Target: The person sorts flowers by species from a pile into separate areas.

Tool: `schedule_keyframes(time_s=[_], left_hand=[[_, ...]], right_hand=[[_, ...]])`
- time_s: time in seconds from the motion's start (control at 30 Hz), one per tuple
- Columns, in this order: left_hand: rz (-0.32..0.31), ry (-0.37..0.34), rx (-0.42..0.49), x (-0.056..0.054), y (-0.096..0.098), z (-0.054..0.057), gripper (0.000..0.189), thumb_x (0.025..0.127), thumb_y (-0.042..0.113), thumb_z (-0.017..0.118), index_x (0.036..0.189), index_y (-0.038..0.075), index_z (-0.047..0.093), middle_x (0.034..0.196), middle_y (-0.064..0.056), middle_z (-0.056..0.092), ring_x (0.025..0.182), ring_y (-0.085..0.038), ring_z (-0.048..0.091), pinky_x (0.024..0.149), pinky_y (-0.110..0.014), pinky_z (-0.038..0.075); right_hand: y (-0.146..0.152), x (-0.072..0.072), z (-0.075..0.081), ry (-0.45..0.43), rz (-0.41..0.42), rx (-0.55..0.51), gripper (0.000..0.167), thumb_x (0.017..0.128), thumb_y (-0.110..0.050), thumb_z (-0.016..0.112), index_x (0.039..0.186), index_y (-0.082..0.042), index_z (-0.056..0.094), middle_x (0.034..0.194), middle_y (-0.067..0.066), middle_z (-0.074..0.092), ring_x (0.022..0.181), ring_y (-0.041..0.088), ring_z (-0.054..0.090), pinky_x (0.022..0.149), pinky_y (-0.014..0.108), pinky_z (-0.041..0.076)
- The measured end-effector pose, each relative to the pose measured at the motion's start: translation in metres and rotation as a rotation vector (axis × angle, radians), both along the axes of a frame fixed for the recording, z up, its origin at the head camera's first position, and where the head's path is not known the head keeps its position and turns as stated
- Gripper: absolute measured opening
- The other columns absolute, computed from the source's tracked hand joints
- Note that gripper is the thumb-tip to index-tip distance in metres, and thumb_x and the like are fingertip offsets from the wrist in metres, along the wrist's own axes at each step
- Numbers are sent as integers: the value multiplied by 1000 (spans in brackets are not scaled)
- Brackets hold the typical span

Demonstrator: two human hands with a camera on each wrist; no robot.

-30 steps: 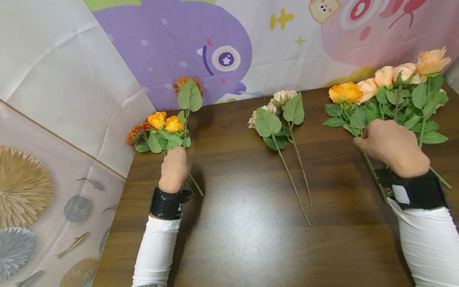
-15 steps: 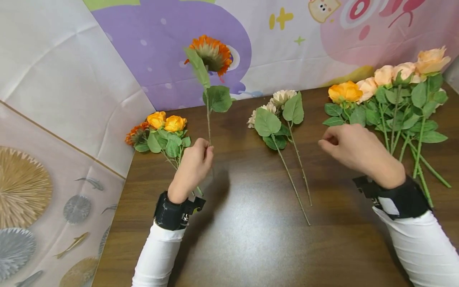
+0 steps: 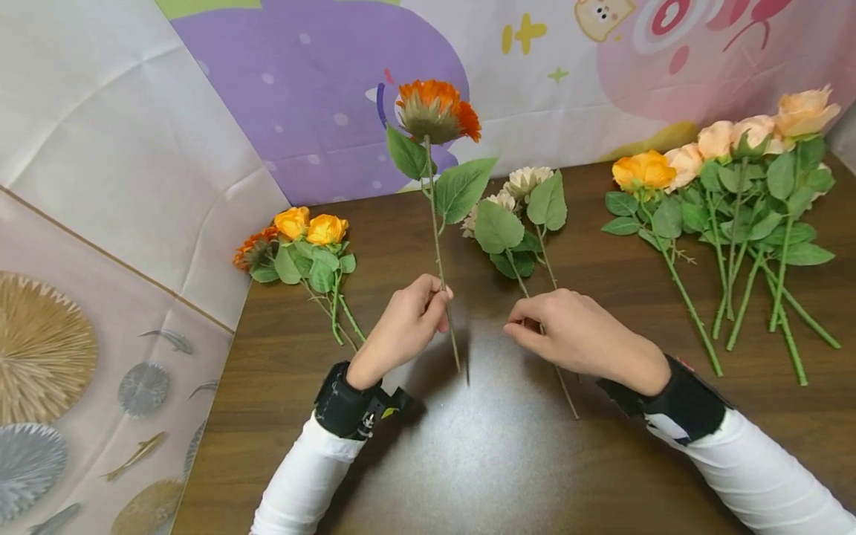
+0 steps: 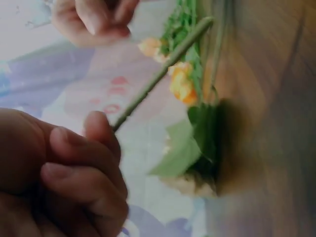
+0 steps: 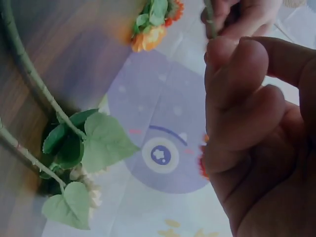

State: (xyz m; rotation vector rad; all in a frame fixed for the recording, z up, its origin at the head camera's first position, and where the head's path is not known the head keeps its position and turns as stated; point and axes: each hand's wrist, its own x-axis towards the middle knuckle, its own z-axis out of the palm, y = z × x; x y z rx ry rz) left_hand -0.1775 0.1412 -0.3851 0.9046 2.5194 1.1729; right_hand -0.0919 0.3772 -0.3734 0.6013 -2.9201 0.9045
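Observation:
An orange artificial flower (image 3: 435,111) with a thin stem and two green leaves stands nearly upright in my left hand (image 3: 409,323), whose thumb and fingers pinch the stem. The stem's lower end (image 4: 163,74) sticks out past the fingers in the left wrist view. My right hand (image 3: 578,331) is to the right of that stem, over the stems of two cream flowers (image 3: 530,180) lying on the table. Its fingers (image 5: 247,113) are loosely bent and hold nothing. In the right wrist view, the cream flowers' leaves (image 5: 106,143) show at the left.
Yellow roses (image 3: 326,230) and another orange flower (image 3: 256,249) lie at the table's left side. On the right are a yellow-orange rose (image 3: 644,172) and several peach roses (image 3: 756,135). A cartoon-printed cloth (image 3: 321,82) hangs behind the wooden table (image 3: 468,468).
My left hand lifted the orange flower from the left pile and brought it right toward the middle. My right hand left the yellow-orange rose on the right and moved left.

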Motion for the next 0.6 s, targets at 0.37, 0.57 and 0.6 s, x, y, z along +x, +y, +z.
schedule_keyframes(time_s=[0.37,0.57,0.6], left_hand=[[51,-163,-244,-14,6,-27,21,102,12,49,88,3,62,63,-2,62,59,-14,55,59,-24,40],[43,-134,-317,-17,7,-33,30,102,11,48,73,9,59,60,1,61,55,-14,53,58,-24,40],[38,-128,-332,-17,7,-34,32,101,11,47,71,10,58,59,1,61,55,-14,54,59,-25,41]], right_hand=[[-1,2,-1,-10,14,66,9,95,-18,66,90,-16,73,71,-13,60,57,1,45,54,25,40],[-2,1,-1,-5,31,84,9,94,-17,67,88,-15,72,70,-12,59,56,2,45,53,25,40],[-2,1,-1,-4,33,87,9,94,-17,67,88,-15,72,70,-12,59,56,2,45,53,25,40]])
